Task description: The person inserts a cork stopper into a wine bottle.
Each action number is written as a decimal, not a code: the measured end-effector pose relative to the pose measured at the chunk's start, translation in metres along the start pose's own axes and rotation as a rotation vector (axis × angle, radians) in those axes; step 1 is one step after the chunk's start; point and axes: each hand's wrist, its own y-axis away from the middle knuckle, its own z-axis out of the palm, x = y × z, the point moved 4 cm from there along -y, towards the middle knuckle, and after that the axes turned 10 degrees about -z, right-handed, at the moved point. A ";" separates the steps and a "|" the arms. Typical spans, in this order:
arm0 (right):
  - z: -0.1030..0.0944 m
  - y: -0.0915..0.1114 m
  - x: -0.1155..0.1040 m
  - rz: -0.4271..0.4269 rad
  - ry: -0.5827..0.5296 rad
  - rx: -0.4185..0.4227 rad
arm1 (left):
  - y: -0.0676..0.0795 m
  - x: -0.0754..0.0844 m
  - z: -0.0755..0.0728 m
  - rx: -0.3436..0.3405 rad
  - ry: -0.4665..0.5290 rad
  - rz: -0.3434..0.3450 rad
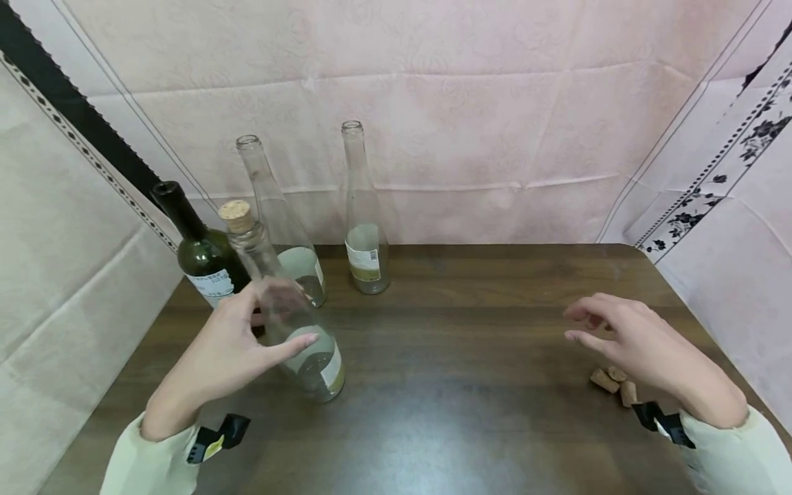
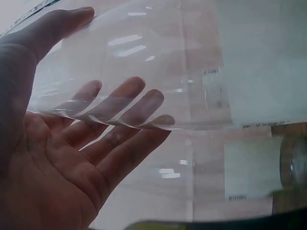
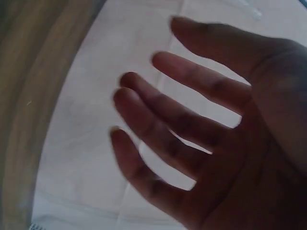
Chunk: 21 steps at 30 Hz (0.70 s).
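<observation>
Two hands above a brown tabletop (image 1: 470, 371). The left hand (image 1: 229, 354) is set around the body of a corked bottle (image 1: 323, 368), clear, labelled and upright at the left of the tabletop. Its fingers are spread wide, the thumb on the near side and the others behind the glass; whether they touch it cannot be told. A cork stopper (image 1: 236, 214) sits in the mouth. A green bottle (image 1: 213, 258) stands just beyond, partly hidden by the corked bottle and the hand. Farther back are two unstoppered clear bottles, the left one (image 1: 278, 213) near the corked bottle and the right one (image 1: 366, 237) apart from it. At right, the right hand (image 1: 637, 344) is raised, its fingers loosely bent, apart and holding nothing, near three loose corks (image 1: 605, 381). A pale cloth (image 1: 470, 130) hangs behind.
</observation>
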 end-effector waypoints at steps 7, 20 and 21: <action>0.015 0.022 0.040 0.071 -0.018 -0.208 | 0.011 -0.018 -0.019 0.063 -0.070 -0.012; 0.034 0.050 0.076 0.105 -0.124 -0.349 | 0.028 -0.044 -0.052 0.054 -0.033 -0.079; 0.035 0.051 0.078 0.100 -0.143 -0.355 | 0.028 -0.045 -0.053 0.050 -0.034 -0.087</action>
